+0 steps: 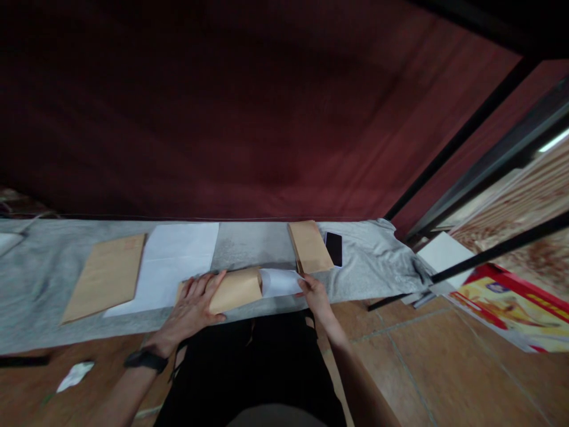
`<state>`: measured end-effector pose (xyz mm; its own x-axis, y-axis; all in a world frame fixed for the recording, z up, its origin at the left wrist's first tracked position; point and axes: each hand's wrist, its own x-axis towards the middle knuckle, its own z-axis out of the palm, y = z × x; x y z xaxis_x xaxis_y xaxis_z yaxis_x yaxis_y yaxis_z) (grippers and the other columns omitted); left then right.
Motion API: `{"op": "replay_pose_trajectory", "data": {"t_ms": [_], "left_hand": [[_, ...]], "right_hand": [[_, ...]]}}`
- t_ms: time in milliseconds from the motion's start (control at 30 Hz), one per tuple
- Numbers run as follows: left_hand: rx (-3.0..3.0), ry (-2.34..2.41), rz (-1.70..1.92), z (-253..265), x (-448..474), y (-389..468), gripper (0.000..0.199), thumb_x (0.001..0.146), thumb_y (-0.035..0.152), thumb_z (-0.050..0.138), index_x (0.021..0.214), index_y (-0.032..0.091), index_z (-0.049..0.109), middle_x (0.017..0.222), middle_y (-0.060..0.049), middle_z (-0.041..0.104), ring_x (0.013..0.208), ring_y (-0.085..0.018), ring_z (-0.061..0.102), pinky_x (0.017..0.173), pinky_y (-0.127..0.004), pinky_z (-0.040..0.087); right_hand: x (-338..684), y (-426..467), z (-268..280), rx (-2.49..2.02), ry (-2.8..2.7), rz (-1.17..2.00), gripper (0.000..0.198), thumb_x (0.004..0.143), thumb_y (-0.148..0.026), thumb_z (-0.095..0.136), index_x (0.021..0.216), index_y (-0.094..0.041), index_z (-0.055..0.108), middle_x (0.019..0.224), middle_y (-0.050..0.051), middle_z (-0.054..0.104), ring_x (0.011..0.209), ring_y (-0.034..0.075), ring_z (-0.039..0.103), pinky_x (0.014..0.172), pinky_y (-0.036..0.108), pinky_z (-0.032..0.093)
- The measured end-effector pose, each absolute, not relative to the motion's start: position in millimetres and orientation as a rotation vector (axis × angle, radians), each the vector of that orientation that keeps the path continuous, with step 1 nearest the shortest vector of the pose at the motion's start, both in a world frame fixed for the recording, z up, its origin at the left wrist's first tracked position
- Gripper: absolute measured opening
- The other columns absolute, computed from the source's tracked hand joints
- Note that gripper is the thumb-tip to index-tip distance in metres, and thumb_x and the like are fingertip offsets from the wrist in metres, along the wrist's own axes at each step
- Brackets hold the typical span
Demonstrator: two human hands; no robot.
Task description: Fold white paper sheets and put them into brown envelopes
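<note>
A brown paper envelope [240, 289] lies near the front edge of the cloth-covered table, its mouth toward the right. My left hand [195, 303] rests flat on its left part with the fingers spread. A folded white paper [280, 282] sticks out of the envelope's mouth; how far it reaches inside is hidden. My right hand [312, 290] pinches the paper's right end between thumb and fingers. Just behind that hand is a stack of brown envelopes [311, 246]. Left of my left hand lie white sheets [178, 255], beside more brown envelopes [109, 270].
A dark-screened phone [334, 249] lies right of the envelope stack on the grey cloth [368, 255]. A dark red curtain [267, 148] hangs behind the table. Black metal bars [462, 136] and a red and yellow box [515, 305] are at the right. A paper scrap [75, 376] lies on the floor.
</note>
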<state>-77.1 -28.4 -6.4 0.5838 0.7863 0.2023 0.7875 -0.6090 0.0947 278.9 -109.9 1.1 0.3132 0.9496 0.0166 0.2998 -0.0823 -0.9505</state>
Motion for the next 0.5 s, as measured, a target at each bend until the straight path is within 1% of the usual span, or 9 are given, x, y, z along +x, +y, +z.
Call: {"op": "replay_pose_trajectory", "data": {"t_ms": [100,267,400,500], "left_hand": [[-2.801,-1.370,-0.384,-8.5,-74.8,-28.5,0.112,0.068,0.051,0.076,0.160,0.026,0.017,0.143,-0.016,0.049,0.132,-0.039,0.046,0.117,-0.056,0.022],[-2.831,-1.340,-0.415,-8.6,-68.1,-29.7,0.113,0.068,0.053,0.076,0.160,0.024,0.018,0.142,-0.017,0.049,0.131,-0.039,0.047,0.117,-0.057,0.022],[-2.842,-1.318,-0.421,-6.0,-63.6,-29.9,0.116,0.067,0.054,0.078,0.161,0.025,0.016,0.144,-0.017,0.046,0.133,-0.039,0.045,0.117,-0.057,0.022],[-2.847,-1.306,-0.419,-6.0,-62.6,-29.1,0.116,0.067,0.055,0.077,0.161,0.026,0.016,0.144,-0.017,0.046,0.133,-0.039,0.045,0.117,-0.058,0.021]], "right_hand": [[274.2,-108.5,2.9,-1.683,-1.224,0.773,0.024,0.091,-0.031,0.054,0.098,-0.022,0.075,0.080,0.002,0.075,0.068,0.019,0.071,0.060,0.027,0.060],[264.4,-104.3,3.3,-1.729,-1.241,0.753,0.020,0.093,-0.032,0.053,0.094,-0.021,0.070,0.077,0.002,0.072,0.061,0.017,0.069,0.054,0.022,0.053],[258.0,-100.9,2.4,-1.784,-1.262,0.710,0.023,0.096,-0.037,0.051,0.090,-0.020,0.067,0.073,0.001,0.068,0.057,0.015,0.065,0.054,0.021,0.048],[253.6,-101.2,-1.2,-1.811,-1.280,0.683,0.028,0.097,-0.038,0.049,0.086,-0.020,0.065,0.071,0.002,0.067,0.059,0.015,0.064,0.057,0.022,0.046]]}}
